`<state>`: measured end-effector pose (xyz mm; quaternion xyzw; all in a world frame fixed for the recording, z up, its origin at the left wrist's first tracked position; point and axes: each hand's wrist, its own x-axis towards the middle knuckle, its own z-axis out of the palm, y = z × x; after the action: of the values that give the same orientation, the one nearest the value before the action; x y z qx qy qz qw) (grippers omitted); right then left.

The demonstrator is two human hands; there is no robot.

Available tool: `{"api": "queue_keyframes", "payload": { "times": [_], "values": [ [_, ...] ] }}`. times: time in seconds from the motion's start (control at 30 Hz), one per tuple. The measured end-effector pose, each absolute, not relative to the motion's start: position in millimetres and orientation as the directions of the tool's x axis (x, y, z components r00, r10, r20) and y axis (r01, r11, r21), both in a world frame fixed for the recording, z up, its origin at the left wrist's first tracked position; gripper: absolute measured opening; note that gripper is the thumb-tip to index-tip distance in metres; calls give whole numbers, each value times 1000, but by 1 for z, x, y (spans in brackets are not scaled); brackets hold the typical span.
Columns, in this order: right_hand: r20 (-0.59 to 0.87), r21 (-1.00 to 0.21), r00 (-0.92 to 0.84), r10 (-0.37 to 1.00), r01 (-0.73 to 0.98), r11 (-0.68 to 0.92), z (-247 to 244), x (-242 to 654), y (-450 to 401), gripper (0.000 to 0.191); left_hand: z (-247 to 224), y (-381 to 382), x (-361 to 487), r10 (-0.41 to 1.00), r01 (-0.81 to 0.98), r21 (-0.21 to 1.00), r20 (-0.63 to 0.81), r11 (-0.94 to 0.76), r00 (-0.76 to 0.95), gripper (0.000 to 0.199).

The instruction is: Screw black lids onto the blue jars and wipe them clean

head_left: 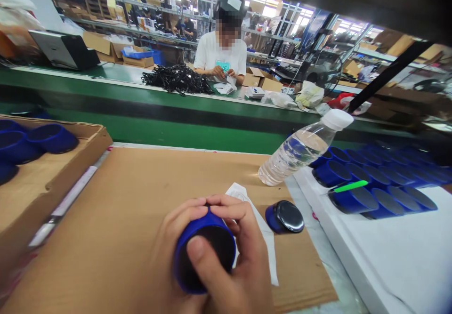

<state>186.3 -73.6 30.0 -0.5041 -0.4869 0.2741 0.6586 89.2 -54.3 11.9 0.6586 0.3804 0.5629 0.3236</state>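
In the middle foreground a blue cylinder with a dark round end face (218,248) is held between both hands above the cardboard. My left hand (167,243), partly blurred, wraps its left side with the fingertips over the top rim. From the right, my right hand (243,248) closes round it, its thumb pressed on the dark face. Behind my right hand lies a white paper or cloth sheet (266,238), partly covered. A short dark-blue cylinder with a glossy black top (289,216) rests on the cardboard, right of that hand.
Cardboard (141,182) covers the worktop. A clear bottle (296,149) with a white cap stands behind. Blue cylinders fill a box (77,158) at left and a white surface (406,262) at right, where a green strip (351,186) lies. A co-worker (222,55) sits across.
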Motion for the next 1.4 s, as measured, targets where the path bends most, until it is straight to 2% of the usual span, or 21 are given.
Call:
{"api": "queue_keyframes", "payload": {
  "times": [0.07,0.2,0.33,0.5,0.6,0.67,0.73,0.8,1.0,1.07,1.3,1.4],
  "values": [
    [353,-934,370,859,83,348,30,191,-72,22,11,-55,92,872,140,860,485,-490,74,41],
    [328,-940,339,882,30,339,31,197,-77,19,11,-53,91,871,199,849,487,-490,67,45],
    [355,-934,290,889,71,350,30,199,-82,26,9,-56,85,955,61,954,296,-293,-38,25],
    [432,-902,254,865,135,411,33,205,-85,36,7,-60,79,973,14,975,221,-220,-61,29],
    [295,-955,202,934,97,281,39,210,-79,35,6,-62,78,977,15,979,204,-204,-63,22],
    [181,-982,193,964,81,168,41,212,-71,31,6,-64,78,978,26,980,199,-198,-58,35],
    [103,-994,206,973,68,90,40,213,-62,29,5,-65,78,978,38,979,203,-201,-49,56],
    [49,-998,215,975,49,40,38,212,-56,27,4,-66,77,975,48,975,219,-217,-40,67],
    [33,-999,227,973,-18,38,38,208,-60,24,0,-62,75,956,95,952,293,-291,-5,49],
    [42,-998,236,971,-37,52,41,205,-63,26,-2,-59,73,947,131,939,322,-319,-5,49],
    [127,-987,318,939,-56,152,41,192,-79,30,1,-54,74,909,230,879,407,-417,92,32],
    [78,-965,388,918,-203,167,35,193,-78,21,6,-58,87,837,250,799,527,-548,149,35]
  ]
}}
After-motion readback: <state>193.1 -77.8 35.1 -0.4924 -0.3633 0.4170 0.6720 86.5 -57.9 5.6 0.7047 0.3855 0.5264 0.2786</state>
